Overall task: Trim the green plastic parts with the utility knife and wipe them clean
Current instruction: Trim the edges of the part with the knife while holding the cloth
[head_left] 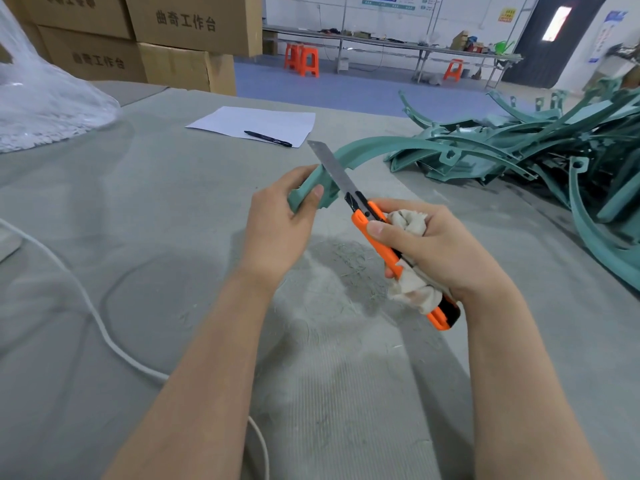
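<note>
A person's left hand [277,230] closes its grip round the near end of a curved green plastic part [363,150], thumb laid along the side facing the camera and fingers wrapped behind it. The part is held just above the grey worktop [138,237], and its far end arcs away to the right toward a tangled heap of like green parts [519,147].

The right hand [436,251] grips an orange utility knife [361,221] and a bunched off-white cloth [408,220] together, fingers curled tight round both and the thumb pressed flat on the handle. The knife's long blade [332,168] is fully extended and lies across the part just beyond the left thumb; whether the edge bites into the plastic cannot be told.

Pale shavings [346,265] litter the worktop beneath the hands. Farther back a black pen [268,138] rests on a white sheet of paper [256,121]. A white cord [104,327] trails along the left, near a clear plastic bag [41,98] and stacked cardboard boxes [173,22].
</note>
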Demonstrator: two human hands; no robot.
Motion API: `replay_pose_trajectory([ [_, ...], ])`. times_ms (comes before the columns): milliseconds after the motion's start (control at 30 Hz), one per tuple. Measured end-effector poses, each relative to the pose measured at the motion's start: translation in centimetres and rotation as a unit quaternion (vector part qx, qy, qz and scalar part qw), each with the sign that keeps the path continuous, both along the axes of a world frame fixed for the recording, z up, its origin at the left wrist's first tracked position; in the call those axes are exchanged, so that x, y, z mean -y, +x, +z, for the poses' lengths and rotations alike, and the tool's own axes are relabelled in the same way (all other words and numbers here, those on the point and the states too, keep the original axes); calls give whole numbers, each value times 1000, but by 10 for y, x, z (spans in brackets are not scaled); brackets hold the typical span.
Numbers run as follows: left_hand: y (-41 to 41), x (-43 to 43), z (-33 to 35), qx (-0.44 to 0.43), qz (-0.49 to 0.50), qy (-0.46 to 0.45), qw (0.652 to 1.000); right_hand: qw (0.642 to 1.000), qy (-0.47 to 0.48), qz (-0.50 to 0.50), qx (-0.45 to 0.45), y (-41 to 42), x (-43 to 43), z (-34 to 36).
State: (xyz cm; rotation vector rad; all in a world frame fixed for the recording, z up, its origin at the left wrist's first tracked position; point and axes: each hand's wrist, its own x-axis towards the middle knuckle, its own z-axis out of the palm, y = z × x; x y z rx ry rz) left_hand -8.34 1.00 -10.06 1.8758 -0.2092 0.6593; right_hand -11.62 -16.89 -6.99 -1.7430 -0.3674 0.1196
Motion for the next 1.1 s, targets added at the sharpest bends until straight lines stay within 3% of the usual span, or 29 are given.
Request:
replay_pose_trajectory([
  [333,-2,1,2,-28,4,-38,999,996,5,84,-18,-1,-2,-2],
  [500,-1,-1,0,-28,-47,-36,998,991,-5,133,-24,-3,-4,-2],
  [600,-1,0,0,-30,-45,-56,997,992,6,122,-13,-4,-4,0],
  [833,-1,2,1,-29,21,-7,999,999,28,32,3,-4,-2,4],
  [1100,-2,3,4,-26,30,-12,999,999,18,47,-9,-2,-9,-2],
])
